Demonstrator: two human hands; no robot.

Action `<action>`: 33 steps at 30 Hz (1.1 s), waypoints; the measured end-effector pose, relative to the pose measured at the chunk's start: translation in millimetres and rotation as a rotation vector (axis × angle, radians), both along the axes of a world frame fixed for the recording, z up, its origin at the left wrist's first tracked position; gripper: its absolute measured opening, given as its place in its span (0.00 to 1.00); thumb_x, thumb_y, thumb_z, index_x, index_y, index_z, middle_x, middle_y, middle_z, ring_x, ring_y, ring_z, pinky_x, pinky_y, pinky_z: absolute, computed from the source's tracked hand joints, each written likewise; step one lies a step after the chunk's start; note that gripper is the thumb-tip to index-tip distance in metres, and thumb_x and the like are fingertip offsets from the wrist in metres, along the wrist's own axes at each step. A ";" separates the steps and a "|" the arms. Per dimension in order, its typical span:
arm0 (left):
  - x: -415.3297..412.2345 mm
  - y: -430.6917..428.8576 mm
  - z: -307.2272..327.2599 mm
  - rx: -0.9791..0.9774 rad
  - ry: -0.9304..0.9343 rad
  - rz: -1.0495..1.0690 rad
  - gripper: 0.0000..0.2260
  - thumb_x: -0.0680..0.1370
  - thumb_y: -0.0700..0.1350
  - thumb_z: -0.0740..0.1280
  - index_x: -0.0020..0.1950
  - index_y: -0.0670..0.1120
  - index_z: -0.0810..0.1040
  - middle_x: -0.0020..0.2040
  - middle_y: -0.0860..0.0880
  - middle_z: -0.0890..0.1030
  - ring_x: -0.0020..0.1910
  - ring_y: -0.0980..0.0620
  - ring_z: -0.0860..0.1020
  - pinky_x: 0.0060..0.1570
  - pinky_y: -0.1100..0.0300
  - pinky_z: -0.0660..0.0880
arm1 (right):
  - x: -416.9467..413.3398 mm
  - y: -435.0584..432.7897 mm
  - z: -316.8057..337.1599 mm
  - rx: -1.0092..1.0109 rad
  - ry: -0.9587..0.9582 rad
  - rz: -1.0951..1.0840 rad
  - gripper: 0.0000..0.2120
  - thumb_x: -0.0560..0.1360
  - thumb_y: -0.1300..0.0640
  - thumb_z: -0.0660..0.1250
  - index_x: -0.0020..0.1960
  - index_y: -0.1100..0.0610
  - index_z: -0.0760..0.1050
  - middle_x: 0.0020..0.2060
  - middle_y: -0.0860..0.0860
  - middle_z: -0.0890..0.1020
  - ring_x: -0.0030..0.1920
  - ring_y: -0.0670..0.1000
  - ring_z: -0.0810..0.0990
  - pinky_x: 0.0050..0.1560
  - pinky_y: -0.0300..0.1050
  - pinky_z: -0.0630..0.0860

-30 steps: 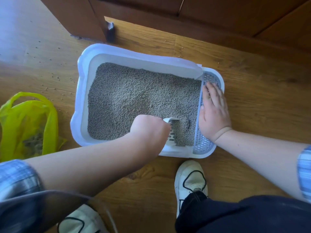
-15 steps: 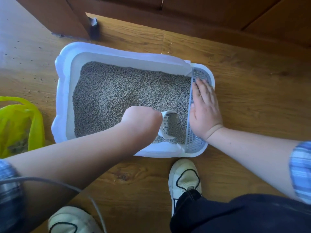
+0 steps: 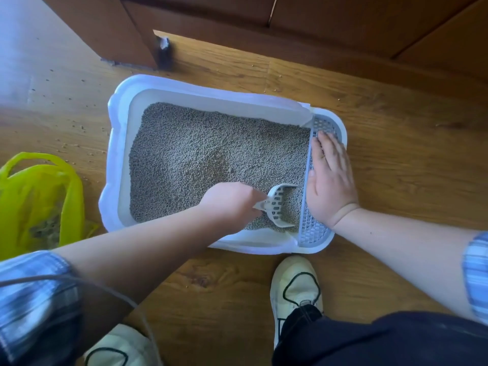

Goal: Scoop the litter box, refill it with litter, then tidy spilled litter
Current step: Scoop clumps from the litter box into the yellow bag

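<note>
A white litter box [image 3: 116, 143] lies on the wooden floor, filled with grey pellet litter [image 3: 206, 151]. My left hand [image 3: 229, 202] grips the handle of a white slotted scoop [image 3: 280, 204], whose bowl lies in the litter at the box's near right corner. My right hand [image 3: 330, 178] rests flat, fingers straight, on the grey perforated grid [image 3: 314, 231] along the box's right end. Loose pellets [image 3: 76, 128] are scattered over the floor to the left of the box.
A yellow-green plastic bag [image 3: 42, 196] with clumps inside lies open to the left of the box. Brown wooden furniture [image 3: 126, 30] stands behind it. My two white shoes [image 3: 295, 289] are on the floor just in front of the box.
The scoop has turned and slid a little further right in the litter near the grid. My right hand stays on the grid. The view has shifted.
</note>
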State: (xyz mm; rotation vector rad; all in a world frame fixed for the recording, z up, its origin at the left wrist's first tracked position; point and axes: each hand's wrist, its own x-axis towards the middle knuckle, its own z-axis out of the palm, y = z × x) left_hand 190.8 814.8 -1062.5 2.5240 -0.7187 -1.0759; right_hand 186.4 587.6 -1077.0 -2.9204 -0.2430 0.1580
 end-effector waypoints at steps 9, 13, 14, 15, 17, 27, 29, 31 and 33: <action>1.3 5.7 -2.0 -0.065 0.010 0.023 0.12 0.80 0.54 0.63 0.62 0.56 0.77 0.51 0.52 0.83 0.48 0.48 0.80 0.46 0.51 0.79 | 0.7 0.1 -1.0 -0.014 0.009 0.000 0.30 0.77 0.58 0.51 0.78 0.65 0.59 0.77 0.60 0.61 0.78 0.60 0.56 0.79 0.55 0.49; 7.1 20.5 5.8 -0.059 -0.092 -0.059 0.10 0.80 0.55 0.63 0.60 0.56 0.77 0.46 0.54 0.82 0.44 0.50 0.80 0.40 0.56 0.78 | 0.2 0.2 -0.5 -0.016 -0.001 0.008 0.30 0.77 0.58 0.51 0.78 0.65 0.59 0.77 0.60 0.61 0.78 0.60 0.56 0.79 0.54 0.49; 10.5 27.2 7.4 -0.052 -0.123 -0.071 0.10 0.80 0.55 0.64 0.59 0.56 0.78 0.44 0.54 0.81 0.42 0.51 0.79 0.38 0.57 0.77 | 0.4 0.3 -0.2 -0.015 -0.003 0.009 0.30 0.77 0.58 0.52 0.78 0.65 0.59 0.77 0.60 0.61 0.78 0.60 0.56 0.79 0.54 0.49; 13.6 34.9 9.4 -0.052 -0.142 -0.068 0.09 0.80 0.55 0.64 0.58 0.57 0.78 0.43 0.54 0.80 0.41 0.52 0.79 0.37 0.58 0.77 | 0.3 0.5 0.0 -0.015 -0.005 0.007 0.29 0.77 0.59 0.52 0.78 0.65 0.59 0.77 0.60 0.61 0.78 0.60 0.56 0.79 0.54 0.49; 18.1 52.4 13.1 -0.060 -0.161 -0.047 0.10 0.80 0.55 0.64 0.61 0.59 0.77 0.46 0.56 0.81 0.41 0.53 0.79 0.38 0.57 0.78 | 0.0 0.4 0.1 -0.021 -0.004 0.001 0.29 0.77 0.59 0.52 0.78 0.65 0.59 0.77 0.61 0.61 0.78 0.60 0.56 0.79 0.55 0.50; 5.3 82.0 13.5 -0.132 -0.052 0.249 0.15 0.77 0.56 0.69 0.63 0.64 0.78 0.45 0.55 0.84 0.41 0.52 0.81 0.43 0.58 0.77 | -0.1 2.1 -0.5 -0.043 0.009 -0.010 0.30 0.76 0.59 0.52 0.78 0.64 0.59 0.78 0.60 0.61 0.78 0.59 0.56 0.80 0.53 0.48; 1.6 81.7 10.4 -0.154 -0.116 0.263 0.15 0.77 0.58 0.69 0.64 0.63 0.77 0.48 0.55 0.83 0.46 0.50 0.81 0.44 0.57 0.77 | 0.5 2.8 -0.7 -0.056 0.006 -0.012 0.30 0.76 0.59 0.52 0.78 0.64 0.58 0.78 0.60 0.60 0.78 0.59 0.56 0.80 0.50 0.46; 1.7 82.2 7.5 -0.173 -0.164 0.283 0.17 0.77 0.60 0.67 0.67 0.63 0.76 0.51 0.54 0.83 0.50 0.49 0.81 0.45 0.58 0.76 | 0.8 3.3 -1.2 -0.062 -0.002 -0.012 0.30 0.76 0.59 0.52 0.78 0.64 0.58 0.78 0.60 0.61 0.78 0.59 0.56 0.80 0.50 0.46; 3.9 83.6 4.5 -0.170 -0.192 0.307 0.19 0.77 0.62 0.66 0.68 0.64 0.74 0.51 0.54 0.82 0.50 0.49 0.80 0.44 0.58 0.74 | 0.1 3.6 -1.6 -0.067 0.006 -0.015 0.30 0.77 0.59 0.53 0.78 0.64 0.58 0.78 0.60 0.60 0.78 0.58 0.55 0.80 0.51 0.47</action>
